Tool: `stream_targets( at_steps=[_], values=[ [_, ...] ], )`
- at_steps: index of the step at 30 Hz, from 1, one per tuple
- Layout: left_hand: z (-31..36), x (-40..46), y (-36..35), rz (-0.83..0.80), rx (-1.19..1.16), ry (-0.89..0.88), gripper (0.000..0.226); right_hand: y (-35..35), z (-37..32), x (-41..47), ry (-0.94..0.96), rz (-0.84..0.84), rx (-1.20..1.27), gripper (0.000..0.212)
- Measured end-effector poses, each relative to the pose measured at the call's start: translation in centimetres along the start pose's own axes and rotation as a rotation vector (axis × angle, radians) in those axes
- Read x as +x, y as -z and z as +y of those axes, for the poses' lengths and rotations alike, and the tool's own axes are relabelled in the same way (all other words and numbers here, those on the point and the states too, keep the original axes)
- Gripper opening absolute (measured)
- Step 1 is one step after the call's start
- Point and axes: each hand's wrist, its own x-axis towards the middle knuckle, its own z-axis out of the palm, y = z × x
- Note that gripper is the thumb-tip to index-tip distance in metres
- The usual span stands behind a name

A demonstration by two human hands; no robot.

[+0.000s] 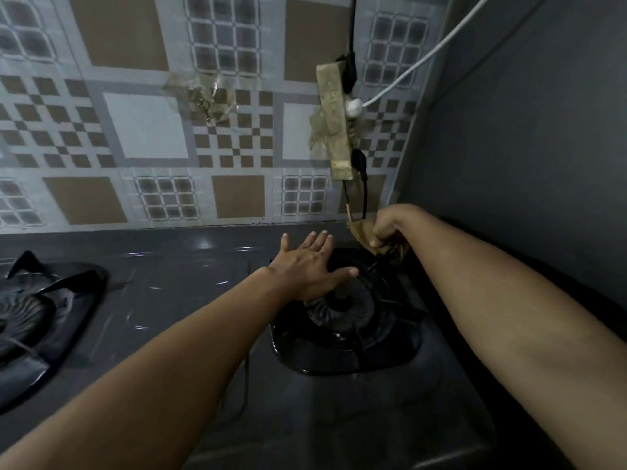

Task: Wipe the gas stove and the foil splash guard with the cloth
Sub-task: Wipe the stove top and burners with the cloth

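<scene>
1. Gas stove (190,283): grey top, fills lower frame; patterned foil splash guard (142,137) upright behind it.
2. R burner (342,313) w/ black pan support, near right wall.
3. L hand (310,266): fingers spread flat, resting over burner (steadying, prob.).
4. R hand (390,228): fingers curled, gripping brown cloth (361,232) at stove's far-right corner, just beyond burner; R hand nearer guard, so guard lies up and left of cloth
</scene>
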Motion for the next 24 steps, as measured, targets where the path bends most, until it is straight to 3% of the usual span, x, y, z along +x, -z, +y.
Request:
stream_targets(
  at_steps=[5,10,15,20,24],
  values=[
    [0.3,0.1,-1.0,0.039,0.089,0.029,0.084,-1.5,4.1,-2.0,-0.097,-0.032,0.361,0.035],
    [0.3,-0.2,-1.0,0.062,0.102,0.062,0.083,-3.9,5.9,-4.7,-0.148,-0.034,0.570,0.030],
    [0.5,-2.1,-0.9,0.070,0.066,0.054,0.082,-5.6,7.0,-8.4,-0.193,-0.050,0.482,0.043],
    [0.9,-4.6,-1.0,0.073,0.018,0.039,0.072,-7.6,7.9,-12.7,-0.235,-0.046,0.492,0.035],
    [1.0,-7.0,-1.5,0.098,0.033,0.015,0.064,-9.6,7.5,-16.5,-0.187,0.025,0.231,0.041]
  ],
)
